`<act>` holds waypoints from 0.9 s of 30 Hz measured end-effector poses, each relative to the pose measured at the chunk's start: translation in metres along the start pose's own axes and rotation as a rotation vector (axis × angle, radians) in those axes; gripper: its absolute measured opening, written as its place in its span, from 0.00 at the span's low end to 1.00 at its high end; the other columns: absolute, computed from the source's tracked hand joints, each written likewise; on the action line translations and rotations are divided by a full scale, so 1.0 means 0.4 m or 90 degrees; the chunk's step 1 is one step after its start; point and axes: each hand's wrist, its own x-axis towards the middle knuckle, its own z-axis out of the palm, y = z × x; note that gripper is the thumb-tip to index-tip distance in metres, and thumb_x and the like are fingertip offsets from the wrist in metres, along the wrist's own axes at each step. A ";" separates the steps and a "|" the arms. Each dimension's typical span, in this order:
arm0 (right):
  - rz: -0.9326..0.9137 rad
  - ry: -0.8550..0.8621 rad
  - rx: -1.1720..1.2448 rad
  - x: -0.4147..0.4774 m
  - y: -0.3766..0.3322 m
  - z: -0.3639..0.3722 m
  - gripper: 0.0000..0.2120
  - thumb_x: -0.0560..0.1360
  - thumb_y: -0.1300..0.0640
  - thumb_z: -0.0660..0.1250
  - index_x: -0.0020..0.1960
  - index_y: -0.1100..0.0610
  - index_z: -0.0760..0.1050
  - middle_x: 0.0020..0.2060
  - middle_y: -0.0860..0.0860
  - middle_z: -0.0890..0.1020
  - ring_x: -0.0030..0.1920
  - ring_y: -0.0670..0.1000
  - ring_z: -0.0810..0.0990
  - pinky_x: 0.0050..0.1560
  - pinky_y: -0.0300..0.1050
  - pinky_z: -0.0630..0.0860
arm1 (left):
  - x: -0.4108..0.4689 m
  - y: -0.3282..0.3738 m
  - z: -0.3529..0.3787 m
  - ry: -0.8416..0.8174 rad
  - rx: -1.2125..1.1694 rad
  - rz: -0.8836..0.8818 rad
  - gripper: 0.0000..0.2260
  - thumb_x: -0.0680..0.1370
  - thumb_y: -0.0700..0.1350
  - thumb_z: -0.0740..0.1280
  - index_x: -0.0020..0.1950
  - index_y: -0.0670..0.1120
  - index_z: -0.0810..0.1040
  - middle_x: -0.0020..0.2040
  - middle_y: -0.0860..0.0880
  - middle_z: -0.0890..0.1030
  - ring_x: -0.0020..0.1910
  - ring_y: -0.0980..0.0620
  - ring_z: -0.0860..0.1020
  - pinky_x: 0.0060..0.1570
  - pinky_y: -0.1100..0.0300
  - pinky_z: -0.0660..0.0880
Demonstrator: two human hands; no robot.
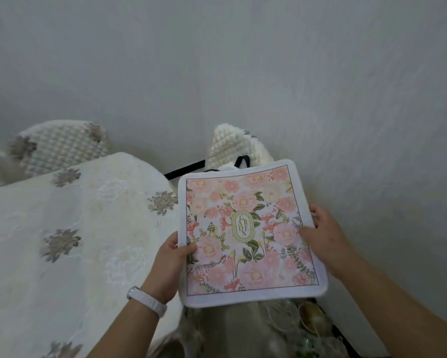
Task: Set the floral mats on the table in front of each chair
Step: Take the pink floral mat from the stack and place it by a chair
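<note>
Left hand grasps mat by left border, right hand by right border; mat level, just beyond worktop right edge.

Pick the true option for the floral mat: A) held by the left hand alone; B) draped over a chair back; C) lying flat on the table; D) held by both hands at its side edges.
D: the left hand and the right hand each grip one side edge of the floral mat.

"GARDEN" stands in a gold oval at the centre of the floral mat.
</note>
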 end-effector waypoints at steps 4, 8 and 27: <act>-0.003 -0.088 0.002 0.137 -0.011 0.080 0.19 0.77 0.66 0.66 0.62 0.48 0.70 0.49 0.49 0.83 0.37 0.49 0.86 0.28 0.42 0.81 | 0.039 -0.008 -0.041 0.094 -0.024 -0.015 0.12 0.79 0.34 0.63 0.60 0.44 0.79 0.54 0.42 0.85 0.51 0.39 0.84 0.49 0.42 0.81; -0.008 -0.185 0.001 0.296 -0.012 0.163 0.19 0.77 0.67 0.65 0.63 0.50 0.71 0.50 0.50 0.83 0.41 0.50 0.86 0.32 0.43 0.82 | 0.085 -0.001 -0.060 0.177 -0.052 -0.022 0.13 0.79 0.33 0.63 0.60 0.43 0.78 0.54 0.41 0.85 0.52 0.38 0.84 0.48 0.44 0.81; -0.129 -0.547 -0.141 0.663 -0.125 0.527 0.17 0.77 0.63 0.67 0.52 0.40 0.72 0.44 0.40 0.82 0.39 0.40 0.83 0.33 0.37 0.77 | 0.132 0.012 -0.069 0.566 -0.135 -0.034 0.12 0.79 0.34 0.62 0.61 0.43 0.78 0.54 0.42 0.85 0.51 0.39 0.84 0.52 0.39 0.80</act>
